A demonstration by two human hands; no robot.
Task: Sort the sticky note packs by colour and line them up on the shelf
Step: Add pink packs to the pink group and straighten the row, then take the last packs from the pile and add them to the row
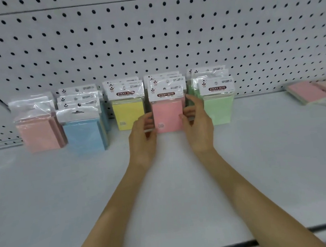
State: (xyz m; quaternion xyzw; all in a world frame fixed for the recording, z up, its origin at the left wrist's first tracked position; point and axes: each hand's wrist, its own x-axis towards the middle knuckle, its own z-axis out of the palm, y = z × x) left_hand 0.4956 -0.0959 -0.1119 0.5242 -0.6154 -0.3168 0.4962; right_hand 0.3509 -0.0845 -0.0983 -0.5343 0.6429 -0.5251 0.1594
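- The front pink pack [168, 115] stands upright on the white shelf [183, 181], with more pink packs lined up behind it.
- The left hand [143, 133] grips the pink pack's left edge with curled fingers.
- The right hand [197, 120] pinches its right edge, thumb in front and fingers bent round behind.
- Just left of the pink pack stands the yellow row [128, 112], then the blue row [83, 131] and the pale peach row [39, 129].
- Just right of it stands the green row [218, 106].
- Far right of it, loose packs [310, 93] lie flat.
- Behind it rises the pegboard [149, 35].
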